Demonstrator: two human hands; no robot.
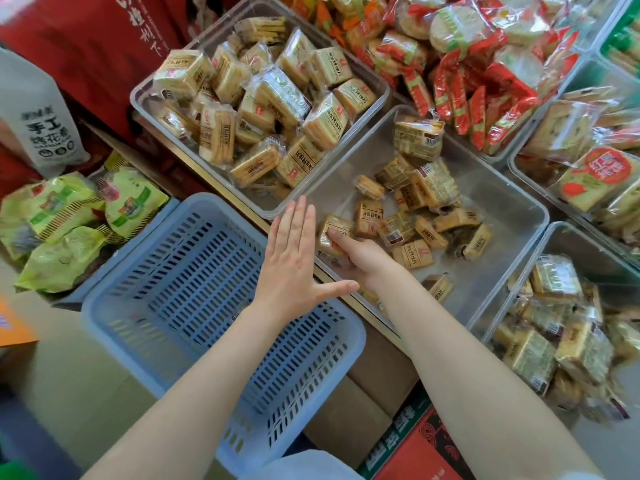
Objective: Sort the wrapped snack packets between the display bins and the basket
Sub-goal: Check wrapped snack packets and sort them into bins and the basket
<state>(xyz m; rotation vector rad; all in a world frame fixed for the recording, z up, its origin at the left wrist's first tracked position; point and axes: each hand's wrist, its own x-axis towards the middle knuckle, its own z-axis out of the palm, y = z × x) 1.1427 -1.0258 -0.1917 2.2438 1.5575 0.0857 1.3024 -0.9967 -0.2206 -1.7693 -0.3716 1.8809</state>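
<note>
Blue slotted basket [194, 289] — holds nothing, stands beside the clear display bin [512, 216]. Left hand [291, 268]: grip released, fingers straight, flat above the basket's far rim. Right hand [360, 258]: grip clasps one tan wrapped packet [332, 233] (label uppermost) at the bin's near corner — loose packets [426, 216] lie just beyond.
</note>
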